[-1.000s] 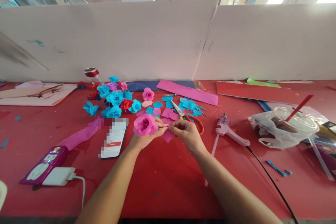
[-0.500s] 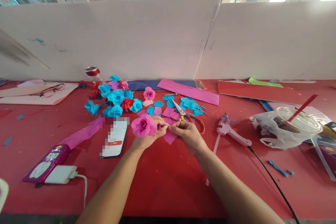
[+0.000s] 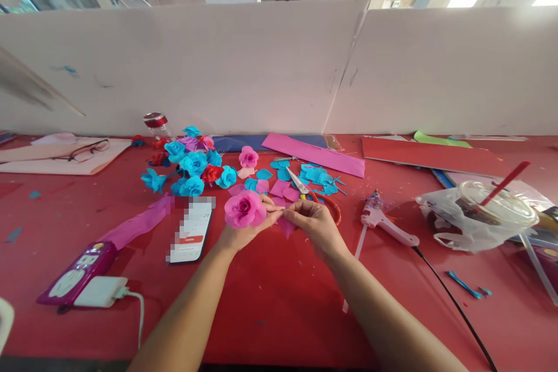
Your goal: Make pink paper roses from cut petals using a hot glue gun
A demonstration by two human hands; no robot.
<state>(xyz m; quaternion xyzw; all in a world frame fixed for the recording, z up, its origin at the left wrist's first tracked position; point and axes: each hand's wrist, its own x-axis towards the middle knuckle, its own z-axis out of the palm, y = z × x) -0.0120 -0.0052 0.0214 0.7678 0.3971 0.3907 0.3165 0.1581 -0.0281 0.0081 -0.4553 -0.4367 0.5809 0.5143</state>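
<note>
A bright pink paper flower [image 3: 244,208] faces up above my left hand [image 3: 249,235], whose closed fingers appear to hold it from below; its stem is hidden. My right hand [image 3: 314,225] pinches thumb to forefinger right against the left fingertips. Whatever lies in that pinch is too small to make out. Just beyond the hands are loose pink petals [image 3: 279,188], blue petals [image 3: 317,174] and scissors with orange handles [image 3: 335,209], partly covered by the right hand.
Finished blue and red flowers [image 3: 193,163] cluster at the back left, near a phone [image 3: 192,235]. A pink glue gun [image 3: 383,224] with a cord lies right of my right hand. Farther right stands a bagged drink cup [image 3: 497,200]. A white charger [image 3: 101,292] sits front left.
The pink flower has shifted a little to the right and up, closer to my right hand. Both hands stay pressed together at the fingertips.
</note>
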